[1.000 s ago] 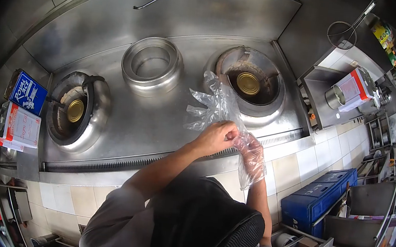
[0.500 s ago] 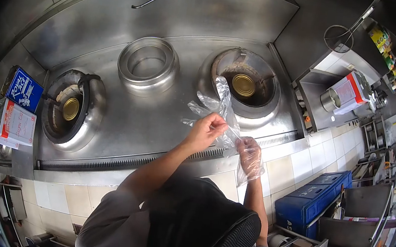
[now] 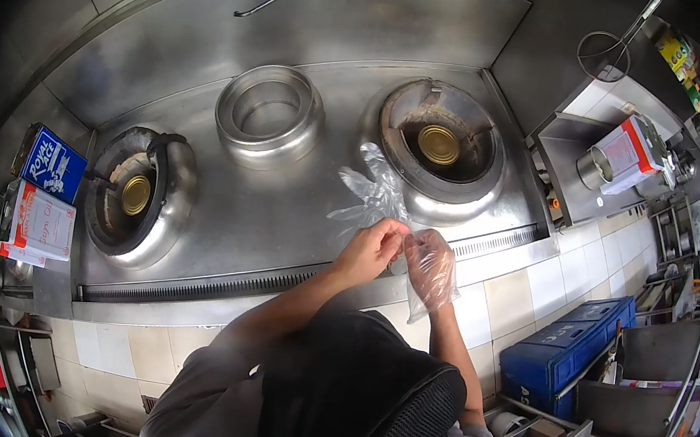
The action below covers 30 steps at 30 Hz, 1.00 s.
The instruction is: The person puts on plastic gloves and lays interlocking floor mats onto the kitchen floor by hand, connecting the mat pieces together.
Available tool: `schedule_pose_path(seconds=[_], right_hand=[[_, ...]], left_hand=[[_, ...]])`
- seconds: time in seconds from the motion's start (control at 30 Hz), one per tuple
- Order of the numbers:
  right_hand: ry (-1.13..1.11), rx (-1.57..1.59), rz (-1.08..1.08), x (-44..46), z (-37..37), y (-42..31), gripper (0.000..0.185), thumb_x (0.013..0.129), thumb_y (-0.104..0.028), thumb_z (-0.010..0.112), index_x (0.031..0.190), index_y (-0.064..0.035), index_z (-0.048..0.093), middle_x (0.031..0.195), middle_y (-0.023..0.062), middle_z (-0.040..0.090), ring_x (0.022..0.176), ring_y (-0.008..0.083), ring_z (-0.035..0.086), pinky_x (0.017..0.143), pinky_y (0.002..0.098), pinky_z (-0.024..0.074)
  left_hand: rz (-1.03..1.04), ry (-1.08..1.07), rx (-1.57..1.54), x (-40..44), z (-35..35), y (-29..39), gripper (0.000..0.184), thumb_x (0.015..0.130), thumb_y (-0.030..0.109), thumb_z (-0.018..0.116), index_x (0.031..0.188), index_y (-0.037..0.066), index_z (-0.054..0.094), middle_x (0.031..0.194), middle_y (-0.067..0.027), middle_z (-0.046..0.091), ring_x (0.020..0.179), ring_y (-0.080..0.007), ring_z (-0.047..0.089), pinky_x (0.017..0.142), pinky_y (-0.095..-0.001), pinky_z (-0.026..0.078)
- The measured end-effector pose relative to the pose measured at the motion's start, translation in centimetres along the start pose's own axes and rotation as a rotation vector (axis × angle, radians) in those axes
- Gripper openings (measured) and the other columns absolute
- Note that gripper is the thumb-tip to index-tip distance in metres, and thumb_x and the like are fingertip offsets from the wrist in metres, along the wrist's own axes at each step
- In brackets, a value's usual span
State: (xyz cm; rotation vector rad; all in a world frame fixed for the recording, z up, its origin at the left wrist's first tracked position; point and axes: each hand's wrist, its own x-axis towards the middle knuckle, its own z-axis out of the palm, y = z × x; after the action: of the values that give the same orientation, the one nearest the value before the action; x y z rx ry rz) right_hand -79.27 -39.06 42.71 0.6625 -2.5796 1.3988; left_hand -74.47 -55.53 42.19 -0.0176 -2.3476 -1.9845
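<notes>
A clear disposable plastic glove hangs between my hands, its empty fingers spread away from me over the steel cooktop. My left hand is bare, with thumb and fingertips pinched on the glove's cuff edge. My right hand wears another clear plastic glove, loose and wrinkled at the wrist. Its curled fingers grip the other side of the cuff, close beside the left fingertips. Beyond the hands lies the right wok burner, with a round gold-coloured disc at its centre.
A left wok burner and a steel ring stand sit on the cooktop. Tins and boxes stand at far left. A strainer hangs at upper right. On the floor side, a blue crate stands near metal shelving.
My hands have come closer together at the cuff. The hanging glove has moved slightly left and lower, away from the right burner. The view has shifted a little.
</notes>
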Motion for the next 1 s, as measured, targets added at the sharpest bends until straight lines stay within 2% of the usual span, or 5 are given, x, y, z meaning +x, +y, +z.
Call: schedule_pose_path(seconds=[0.23, 0.33, 0.57, 0.77, 1.0], right_hand=[[0.017, -0.017, -0.044, 0.5, -0.1, 0.3, 0.019, 0.092, -0.017, 0.071, 0.089, -0.0001, 0.062, 0.077, 0.0182, 0.065, 0.067, 0.0321, 0.063, 0.064, 0.0409, 0.0503], [-0.034, -0.014, 0.004, 0.3, 0.0, 0.1, 0.016, 0.086, -0.012, 0.071, 0.092, -0.0004, 0.062, 0.083, 0.0215, 0.067, 0.079, 0.0431, 0.066, 0.071, 0.0478, 0.0532], [-0.052, -0.064, -0.04, -0.6, 2.3, 0.8, 0.015, 0.084, -0.011, 0.073, 0.088, -0.0026, 0.062, 0.084, 0.0193, 0.065, 0.079, 0.0418, 0.066, 0.071, 0.0494, 0.053], [-0.049, -0.168, -0.162, 1.5, 3.4, 1.1, 0.009, 0.084, -0.009, 0.069, 0.087, -0.0023, 0.064, 0.084, 0.0207, 0.067, 0.078, 0.042, 0.066, 0.069, 0.0498, 0.053], [-0.081, -0.158, -0.172, 1.9, 4.8, 1.9, 0.02, 0.084, -0.021, 0.073, 0.096, -0.0055, 0.067, 0.092, 0.0182, 0.067, 0.088, 0.0417, 0.065, 0.079, 0.0519, 0.0531]], left_hand=[[0.331, 0.078, 0.388, 0.4, 0.4, -2.7, 0.029, 0.101, 0.011, 0.056, 0.128, 0.002, 0.063, 0.084, -0.0189, 0.07, 0.078, -0.0206, 0.072, 0.071, -0.0388, 0.055], [0.315, 0.093, 0.384, 1.0, 1.1, -3.8, 0.032, 0.098, 0.01, 0.059, 0.129, 0.002, 0.063, 0.083, -0.0226, 0.07, 0.076, -0.0382, 0.071, 0.068, -0.042, 0.053], [-0.144, 0.281, -0.291, 3.5, 2.4, -5.2, 0.035, 0.102, 0.016, 0.065, 0.135, 0.003, 0.061, 0.079, -0.0047, 0.069, 0.062, -0.0136, 0.061, 0.056, -0.032, 0.048], [-0.029, 0.456, -0.993, 6.8, 2.4, -6.5, 0.017, 0.102, 0.02, 0.067, 0.112, 0.007, 0.07, 0.094, -0.0062, 0.072, 0.081, -0.0162, 0.07, 0.071, -0.0314, 0.059], [-0.099, 0.289, -1.075, 7.2, -0.5, -4.5, 0.048, 0.104, 0.049, 0.055, 0.125, 0.007, 0.059, 0.13, -0.0153, 0.066, 0.122, -0.0289, 0.064, 0.1, -0.0478, 0.054]])
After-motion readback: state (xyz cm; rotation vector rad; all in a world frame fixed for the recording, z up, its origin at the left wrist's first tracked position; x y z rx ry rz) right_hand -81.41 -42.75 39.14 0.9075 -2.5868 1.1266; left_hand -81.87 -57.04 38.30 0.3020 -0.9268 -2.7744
